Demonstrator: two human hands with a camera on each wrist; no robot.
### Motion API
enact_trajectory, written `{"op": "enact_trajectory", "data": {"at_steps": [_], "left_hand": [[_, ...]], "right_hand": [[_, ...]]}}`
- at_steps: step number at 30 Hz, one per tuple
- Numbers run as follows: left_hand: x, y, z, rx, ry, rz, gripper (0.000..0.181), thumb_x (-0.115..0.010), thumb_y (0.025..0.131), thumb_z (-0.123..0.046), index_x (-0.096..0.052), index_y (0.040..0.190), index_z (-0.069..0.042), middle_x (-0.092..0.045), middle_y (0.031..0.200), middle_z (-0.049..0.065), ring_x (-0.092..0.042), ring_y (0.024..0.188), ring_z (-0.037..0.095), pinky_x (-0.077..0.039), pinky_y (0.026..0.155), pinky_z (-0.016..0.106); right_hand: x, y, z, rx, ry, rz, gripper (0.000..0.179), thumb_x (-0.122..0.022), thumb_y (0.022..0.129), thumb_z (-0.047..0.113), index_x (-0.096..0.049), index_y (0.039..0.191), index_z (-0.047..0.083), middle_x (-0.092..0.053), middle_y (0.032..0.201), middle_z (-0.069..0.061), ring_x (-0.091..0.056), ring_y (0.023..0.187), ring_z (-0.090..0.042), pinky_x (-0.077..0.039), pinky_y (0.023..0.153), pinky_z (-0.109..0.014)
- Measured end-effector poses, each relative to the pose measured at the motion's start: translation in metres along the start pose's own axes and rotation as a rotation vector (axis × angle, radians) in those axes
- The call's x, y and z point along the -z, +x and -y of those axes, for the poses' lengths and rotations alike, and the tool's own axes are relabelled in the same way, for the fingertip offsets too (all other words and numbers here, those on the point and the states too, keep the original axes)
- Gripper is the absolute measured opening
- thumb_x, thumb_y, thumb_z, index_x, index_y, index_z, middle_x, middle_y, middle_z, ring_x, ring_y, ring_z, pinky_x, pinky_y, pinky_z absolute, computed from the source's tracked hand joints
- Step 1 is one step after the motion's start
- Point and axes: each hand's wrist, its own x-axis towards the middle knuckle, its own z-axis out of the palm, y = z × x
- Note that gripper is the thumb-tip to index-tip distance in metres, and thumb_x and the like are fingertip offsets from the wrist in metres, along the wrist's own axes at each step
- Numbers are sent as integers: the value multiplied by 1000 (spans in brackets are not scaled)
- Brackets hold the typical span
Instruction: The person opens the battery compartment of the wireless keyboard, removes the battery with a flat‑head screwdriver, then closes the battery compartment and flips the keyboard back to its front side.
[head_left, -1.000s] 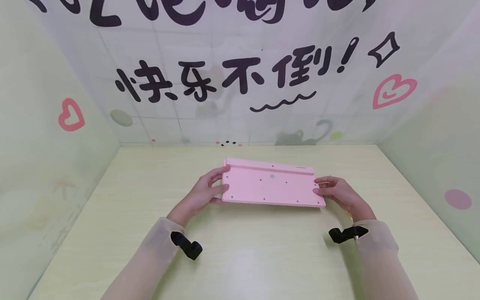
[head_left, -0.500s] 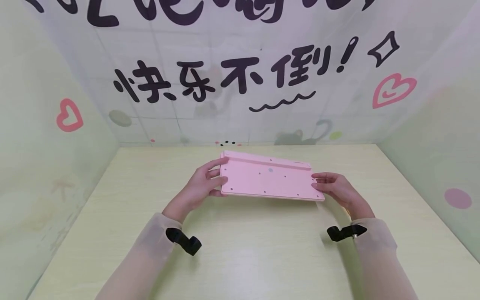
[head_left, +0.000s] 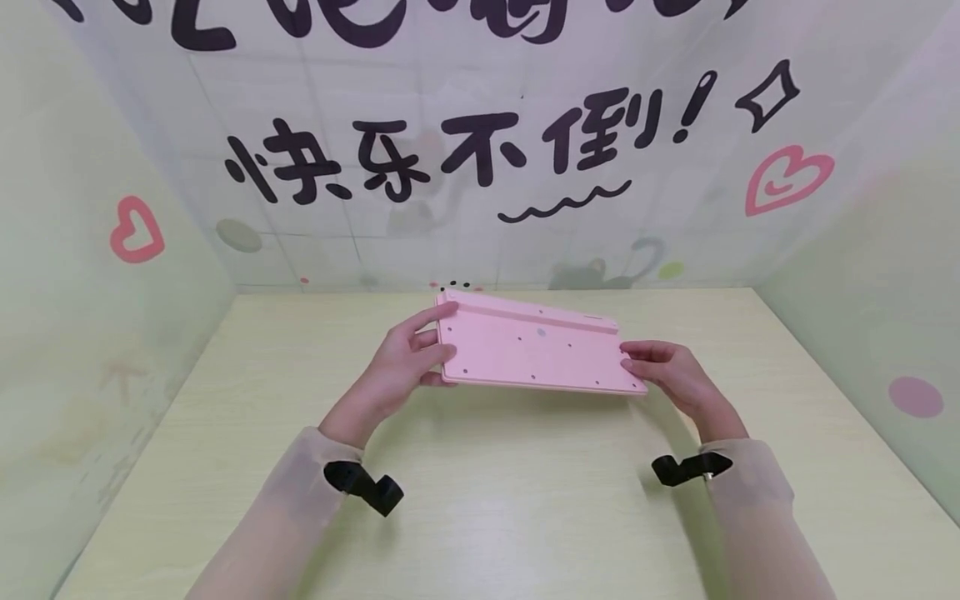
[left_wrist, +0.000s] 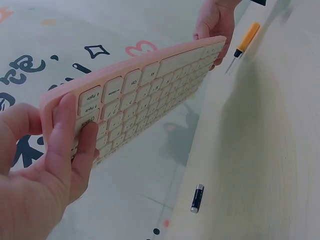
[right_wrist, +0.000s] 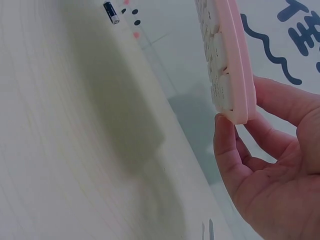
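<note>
A pink keyboard (head_left: 525,342) is held up off the table, its screw-dotted underside toward the head camera. White keys show on its other face in the left wrist view, where the keyboard (left_wrist: 145,85) slants away. My left hand (head_left: 393,371) grips its left end, fingers on the key side and thumb on the back. The right hand (head_left: 678,379) pinches the opposite end; the right wrist view has that hand (right_wrist: 280,145) at the keyboard's corner (right_wrist: 240,100). The keyboard's left end is higher than its right in the head view.
Behind the keyboard, a battery (left_wrist: 197,198) lies on the table (head_left: 480,517) near the back wall. A screwdriver with an orange handle (left_wrist: 248,37) lies near the right hand. Printed cloth walls (head_left: 480,242) stand at the back and both sides.
Both hands have raised the keyboard and shifted it slightly to the left, its left end rising more. Their grip on it looks the same.
</note>
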Motion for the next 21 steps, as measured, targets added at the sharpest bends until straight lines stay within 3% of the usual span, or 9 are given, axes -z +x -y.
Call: {"op": "enact_trajectory", "data": {"at_steps": [5, 13, 21], "left_hand": [[-2, -1, -4, -7, 5, -21, 57, -53, 87, 5, -39, 139, -14, -54, 120, 17, -62, 88, 28, -54, 64, 38], [-8, -4, -15, 8, 3, -59, 59, -53, 84, 7, -43, 137, -17, -57, 118, 15, -62, 86, 27, -53, 63, 40], [-13, -7, -30, 12, 5, -85, 61, -53, 82, 10, -44, 137, -16, -58, 118, 17, -62, 85, 24, -54, 60, 39]], "right_hand": [[-3, 0, -2, 1, -49, 11, 39, -65, 84, 7, -55, 118, -9, -60, 91, 5, -55, 83, -6, -47, 74, -17], [-7, 0, -4, 10, -216, 31, 52, -67, 84, 16, -48, 125, -10, -61, 101, 6, -56, 88, -4, -44, 78, -18], [-14, -4, 1, 36, -288, 56, 51, -65, 86, 14, -47, 128, -8, -52, 122, -21, -54, 92, 0, -42, 81, -16]]}}
